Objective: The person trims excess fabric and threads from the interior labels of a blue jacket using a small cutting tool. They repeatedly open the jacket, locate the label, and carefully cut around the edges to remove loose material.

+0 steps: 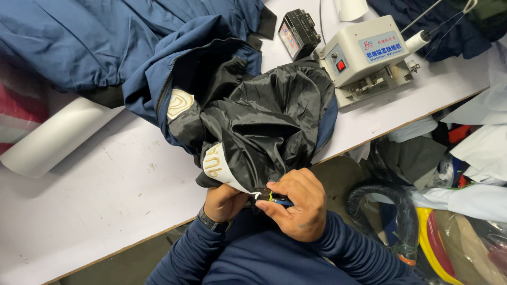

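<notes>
Head view: left hand point(224, 203) grips the lower edge of a black-lined navy jacket point(264, 121) bunched at the near edge of the white desk point(105, 195) — fingers closed on the fabric. Right hand point(296, 203) pinches a small blue-and-yellow tool point(277, 199) against that edge, fingers closed. A grey bobbin winder point(364, 55) stands beyond the jacket.

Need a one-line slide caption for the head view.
Both hands, left hand and right hand, pinch the edge of a black-lined navy jacket at a white table.
</notes>
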Demonstrator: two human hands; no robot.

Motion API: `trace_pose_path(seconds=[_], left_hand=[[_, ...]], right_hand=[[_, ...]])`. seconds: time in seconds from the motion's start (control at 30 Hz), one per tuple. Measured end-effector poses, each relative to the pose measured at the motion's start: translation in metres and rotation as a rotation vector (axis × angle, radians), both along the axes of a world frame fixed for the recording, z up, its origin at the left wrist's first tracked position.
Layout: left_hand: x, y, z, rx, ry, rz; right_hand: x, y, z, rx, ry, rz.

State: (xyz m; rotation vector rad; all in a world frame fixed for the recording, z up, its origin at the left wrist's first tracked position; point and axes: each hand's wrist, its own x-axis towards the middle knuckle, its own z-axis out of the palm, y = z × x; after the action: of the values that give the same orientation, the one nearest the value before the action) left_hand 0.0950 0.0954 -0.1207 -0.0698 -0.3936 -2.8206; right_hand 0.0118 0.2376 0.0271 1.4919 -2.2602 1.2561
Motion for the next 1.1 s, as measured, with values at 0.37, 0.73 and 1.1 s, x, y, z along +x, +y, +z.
trace_pose_path(seconds=[0.37, 0.73, 1.1], left_hand=[[-0.003, 0.003, 0.002, 0.009, 0.013, -0.003], [-0.007, 0.005, 0.010, 0.068, -0.019, -0.031], [-0.003, 0.008, 0.026, -0.040, -0.051, 0.048]], right_hand=[[-0.002, 0.002, -0.009, -0.020, -0.008, 0.004], [-0.009, 0.007, -0.024, -0.046, -0.081, 0.046], [-0.011, 0.016, -0.013, 0.029, -0.140, 0.016]])
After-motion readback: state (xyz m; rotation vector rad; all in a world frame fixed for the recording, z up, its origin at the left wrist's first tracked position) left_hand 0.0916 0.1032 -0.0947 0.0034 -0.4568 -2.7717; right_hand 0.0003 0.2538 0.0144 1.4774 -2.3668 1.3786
